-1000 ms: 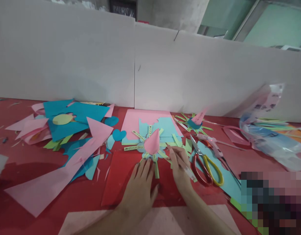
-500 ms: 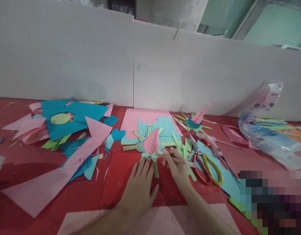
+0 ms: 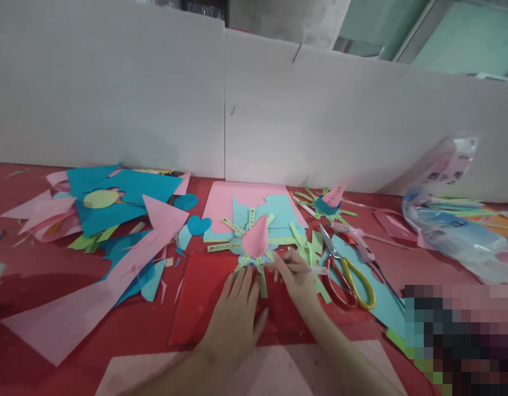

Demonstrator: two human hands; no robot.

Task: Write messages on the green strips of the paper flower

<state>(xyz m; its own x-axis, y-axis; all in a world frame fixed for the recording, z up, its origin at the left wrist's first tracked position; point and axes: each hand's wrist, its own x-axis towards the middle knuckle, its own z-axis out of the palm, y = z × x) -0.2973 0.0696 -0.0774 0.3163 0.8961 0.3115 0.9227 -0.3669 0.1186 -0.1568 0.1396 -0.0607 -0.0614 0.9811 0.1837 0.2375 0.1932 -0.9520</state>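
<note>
A paper craft with a pink cone (image 3: 255, 240) stands before me, on a light-blue base with green paper strips (image 3: 224, 247) spreading out; several strips carry dark drawn marks. My left hand (image 3: 239, 300) lies flat, fingers stretched, its fingertips at the near edge of that base. To the right, my right hand (image 3: 295, 274) grips a pen (image 3: 317, 270), its tip close to the strip pointing toward me. Beneath is a red sheet (image 3: 196, 297).
Scissors (image 3: 348, 275) and a pink glue gun (image 3: 363, 247) lie at right, near a second cone craft (image 3: 331, 202). Pink offcuts (image 3: 80, 313) and blue paper (image 3: 97, 214) cover the left. A plastic bag (image 3: 455, 220) sits far right. A white partition (image 3: 320, 121) stands behind.
My right hand and the pen have shifted very slightly at the near strip. My left hand stays in place, and the view has tilted a little.
</note>
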